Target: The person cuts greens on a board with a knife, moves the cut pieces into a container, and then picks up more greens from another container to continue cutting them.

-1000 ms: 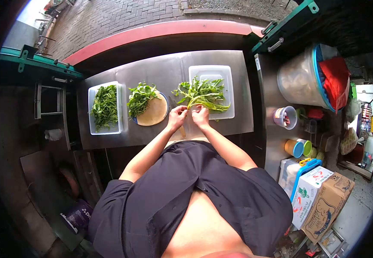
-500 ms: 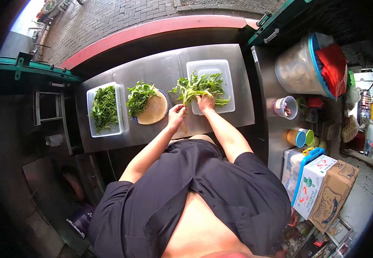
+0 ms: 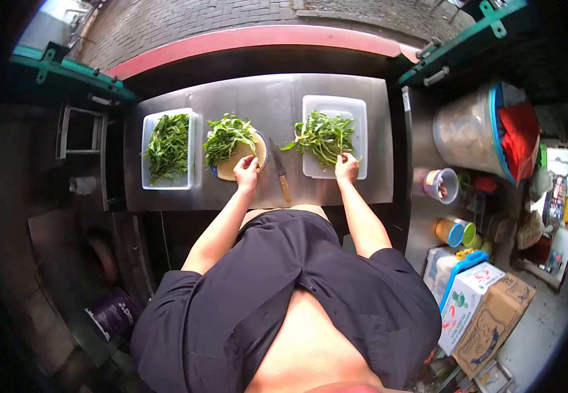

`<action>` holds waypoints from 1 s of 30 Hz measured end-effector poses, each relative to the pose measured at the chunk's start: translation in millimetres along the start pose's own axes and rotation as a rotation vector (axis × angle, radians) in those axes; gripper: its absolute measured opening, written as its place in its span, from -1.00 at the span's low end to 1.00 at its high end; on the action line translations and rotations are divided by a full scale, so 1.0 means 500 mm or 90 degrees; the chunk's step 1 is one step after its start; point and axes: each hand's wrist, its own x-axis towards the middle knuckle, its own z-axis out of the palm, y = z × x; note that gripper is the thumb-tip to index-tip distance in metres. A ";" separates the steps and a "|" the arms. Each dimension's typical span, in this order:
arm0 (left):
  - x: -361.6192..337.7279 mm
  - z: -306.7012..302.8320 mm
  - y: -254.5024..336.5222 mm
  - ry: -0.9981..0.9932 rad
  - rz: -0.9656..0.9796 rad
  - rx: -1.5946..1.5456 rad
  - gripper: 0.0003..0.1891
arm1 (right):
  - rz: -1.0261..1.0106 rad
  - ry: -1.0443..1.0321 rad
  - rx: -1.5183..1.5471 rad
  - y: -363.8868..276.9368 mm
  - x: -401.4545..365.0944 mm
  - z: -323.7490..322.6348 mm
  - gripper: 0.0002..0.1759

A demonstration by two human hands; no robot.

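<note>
My left hand (image 3: pixel 246 171) is closed in a pinch over the near edge of a round cutting board (image 3: pixel 226 171), at the stems of leafy greens (image 3: pixel 228 139) heaped there. Toward the right, my right hand (image 3: pixel 347 168) pinches stems at the near side of a loose pile of long-stalked greens (image 3: pixel 326 136). That pile lies in a translucent plastic tray (image 3: pixel 360 121), some leaves hanging over its left rim. Between the board and this tray rests a knife (image 3: pixel 282 178), its wooden handle toward me. Neither hand's fingertips show fully.
A second plastic tray (image 3: pixel 146 178) full of leaves and short stems stands at the left of the metal table (image 3: pixel 277 98). On the right-hand counter are a large tub (image 3: pixel 464 134), a small bucket (image 3: pixel 442 185), lidded jars (image 3: pixel 453 232) and cardboard boxes (image 3: pixel 493 324).
My left hand has moved left from the right-hand greens to the board, uncovering the knife. My right hand has shifted to the tray's near right side. The view has turned slightly.
</note>
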 end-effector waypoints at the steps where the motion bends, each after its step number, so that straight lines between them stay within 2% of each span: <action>1: 0.012 -0.013 -0.008 0.013 0.001 -0.005 -0.80 | -0.042 0.070 -0.035 -0.012 -0.015 0.006 -0.65; 3: 0.024 -0.036 -0.021 0.004 -0.006 0.048 -0.80 | -0.079 0.143 -0.029 -0.041 -0.042 0.022 -0.60; 5: 0.031 -0.053 -0.030 0.012 -0.020 0.038 -0.79 | -0.227 0.083 0.045 -0.073 -0.069 0.039 -0.59; 6: 0.045 -0.064 -0.056 0.001 -0.002 0.070 -0.79 | -0.298 0.008 0.045 -0.095 -0.091 0.042 -0.62; 8: 0.051 -0.077 -0.077 -0.010 0.011 0.099 -0.80 | -0.318 -0.193 0.083 -0.121 -0.132 0.085 -0.75; 9: 0.055 -0.078 -0.077 0.002 0.009 0.138 -0.80 | -0.367 -0.244 0.099 -0.131 -0.159 0.109 -0.79; 11: 0.065 -0.083 -0.076 0.013 0.003 0.171 -0.80 | -0.317 -0.366 0.093 -0.142 -0.195 0.163 -0.79; 14: 0.094 -0.094 -0.088 0.006 -0.023 0.256 -0.80 | -0.268 -0.393 -0.017 -0.199 -0.242 0.179 -0.70; 16: 0.106 -0.099 -0.087 0.011 -0.027 0.289 -0.80 | -0.203 -0.338 -0.194 -0.235 -0.271 0.160 -0.43; 17: 0.104 -0.101 -0.078 0.017 0.015 0.338 -0.79 | -0.201 -0.340 -0.204 -0.245 -0.275 0.154 -0.43; 19: 0.118 -0.108 -0.081 -0.007 0.025 0.367 -0.80 | -0.122 -0.406 -0.324 -0.239 -0.279 0.154 -0.16; 20: 0.124 -0.109 -0.083 -0.013 0.012 0.348 -0.82 | -0.147 -0.408 -0.342 -0.220 -0.280 0.156 -0.07; 23: 0.146 -0.114 -0.105 -0.035 0.000 0.345 -0.82 | -0.089 -0.468 -0.374 -0.200 -0.278 0.147 -0.06; 24: 0.144 -0.112 -0.095 -0.033 0.001 0.347 -0.82 | -0.120 -0.439 -0.369 -0.185 -0.283 0.146 -0.16; 25: 0.145 -0.112 -0.093 -0.037 -0.001 0.343 -0.82 | -0.117 -0.436 -0.374 -0.170 -0.287 0.147 -0.16; 27: 0.149 -0.110 -0.102 -0.032 -0.002 0.339 -0.83 | -0.162 -0.398 -0.325 -0.147 -0.296 0.147 -0.36; 28: 0.154 -0.109 -0.111 -0.038 -0.002 0.336 -0.83 | -0.158 -0.394 -0.328 -0.140 -0.301 0.146 -0.36; 30: 0.167 -0.111 -0.118 -0.044 0.009 0.332 -0.85 | -0.188 -0.370 -0.253 -0.130 -0.313 0.148 -0.57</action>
